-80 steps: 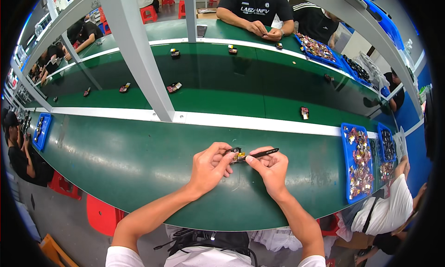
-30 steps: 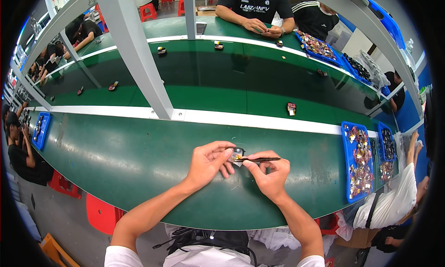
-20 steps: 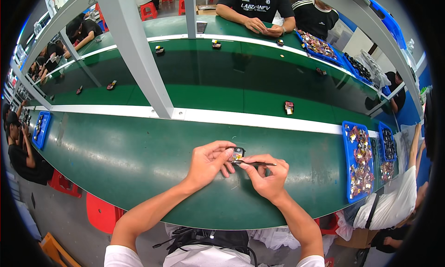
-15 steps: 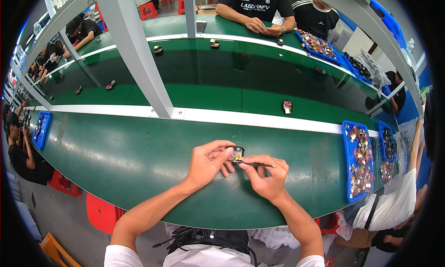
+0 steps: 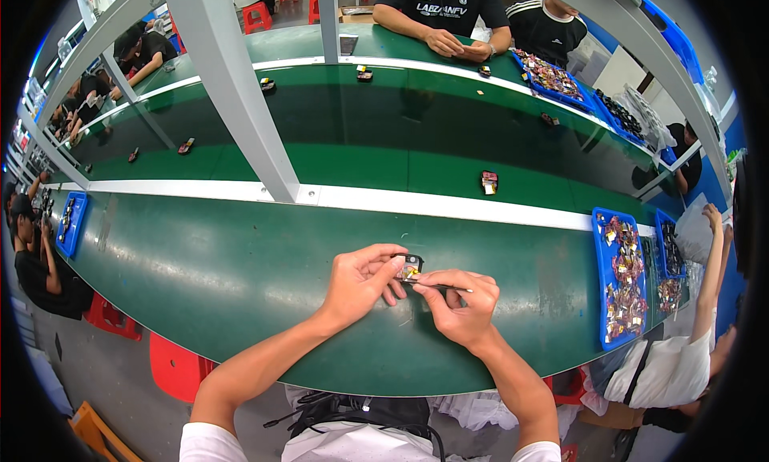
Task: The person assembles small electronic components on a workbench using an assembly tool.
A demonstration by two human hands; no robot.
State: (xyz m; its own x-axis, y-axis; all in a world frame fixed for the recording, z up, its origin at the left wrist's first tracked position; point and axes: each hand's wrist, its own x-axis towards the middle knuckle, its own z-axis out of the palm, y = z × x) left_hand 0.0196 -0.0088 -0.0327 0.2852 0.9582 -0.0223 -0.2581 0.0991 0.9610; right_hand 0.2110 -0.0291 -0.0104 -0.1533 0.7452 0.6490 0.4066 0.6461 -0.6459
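Observation:
Over the near table, my left hand (image 5: 363, 284) pinches a small black casing (image 5: 414, 259) between thumb and fingers. The casing is tilted toward me, and a little yellow and reddish electronics shows inside it. From the other side my right hand (image 5: 465, 303) is closed on a thin dark pen-like tool (image 5: 455, 288). Its inner end lies at the lower edge of the casing, partly hidden by my fingers. Whether the tool is a pair of tweezers is too small to make out. Both hands nearly meet around the casing.
A blue tray (image 5: 601, 286) of small electronic parts lies at right, beside a smaller blue tray (image 5: 662, 221) of black pieces. Beyond a white rail (image 5: 384, 200), a green conveyor belt (image 5: 352, 167) carries several small units. A grey post (image 5: 240, 93) rises at left. Other people sit around.
The units on the belt have shifted slightly left. My hands barely move; the tool has tilted a little at the casing. At far right a person in white has shifted an arm.

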